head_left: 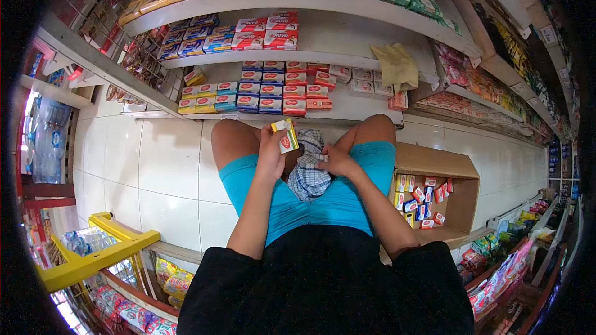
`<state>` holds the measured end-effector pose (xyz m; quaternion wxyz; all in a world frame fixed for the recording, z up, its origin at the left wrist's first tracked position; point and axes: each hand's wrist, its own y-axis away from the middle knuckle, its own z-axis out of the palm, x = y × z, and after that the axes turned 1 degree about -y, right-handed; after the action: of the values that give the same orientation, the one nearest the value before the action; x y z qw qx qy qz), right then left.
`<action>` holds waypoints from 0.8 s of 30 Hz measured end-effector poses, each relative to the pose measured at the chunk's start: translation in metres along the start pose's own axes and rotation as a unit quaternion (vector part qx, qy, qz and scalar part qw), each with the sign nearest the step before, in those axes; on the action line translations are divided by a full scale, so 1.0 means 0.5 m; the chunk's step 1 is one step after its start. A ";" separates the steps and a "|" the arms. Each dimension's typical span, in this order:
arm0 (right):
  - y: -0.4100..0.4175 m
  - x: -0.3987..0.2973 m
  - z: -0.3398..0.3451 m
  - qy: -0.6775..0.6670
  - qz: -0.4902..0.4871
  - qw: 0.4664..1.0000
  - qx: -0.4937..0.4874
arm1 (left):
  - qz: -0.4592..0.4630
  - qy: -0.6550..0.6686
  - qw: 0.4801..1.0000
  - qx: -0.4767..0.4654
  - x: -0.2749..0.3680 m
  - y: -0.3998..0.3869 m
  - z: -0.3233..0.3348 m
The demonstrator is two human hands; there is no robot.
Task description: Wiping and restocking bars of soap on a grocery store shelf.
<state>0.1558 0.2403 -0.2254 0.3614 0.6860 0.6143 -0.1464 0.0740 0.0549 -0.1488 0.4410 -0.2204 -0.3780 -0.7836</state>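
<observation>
Between the person's knees, my left hand (271, 146) grips a yellow and white boxed soap bar (285, 136) by its left side. My right hand (338, 160) has its fingers closed on a blue and white checked cloth (309, 177), which lies bunched in the lap. In front, the lowest shelf bears stacked soap boxes: yellow ones (205, 102) at the left, blue ones (270, 105) in the middle, red ones (294, 106) beside them. A cardboard box (463, 195) on the floor, next to the right thigh, holds many loose soap boxes (421, 212).
Above are a shelf with more soap packs (281, 39) and a yellowish cloth (396, 66) hanging over its edge. A yellow metal frame (100, 260) stands at the lower left. Shelves of packets (503, 102) run along the right. White floor tiles (167, 163) show at the left.
</observation>
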 end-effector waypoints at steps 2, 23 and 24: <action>-0.001 -0.005 0.014 0.029 0.027 0.999 0.016 | -0.006 -0.002 1.000 0.008 0.007 0.006 0.007; -0.043 0.056 0.022 -0.336 0.106 0.920 0.175 | -0.152 -0.541 0.768 -0.306 -0.055 0.003 -0.017; -0.029 0.017 0.012 -0.242 0.059 0.948 0.199 | -0.170 -0.450 0.841 -0.248 -0.038 0.013 -0.023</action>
<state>0.1455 0.2424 -0.2398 0.3632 0.7232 0.4249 -0.4055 0.0892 0.0540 -0.1663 0.0124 -0.5830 -0.3596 -0.7284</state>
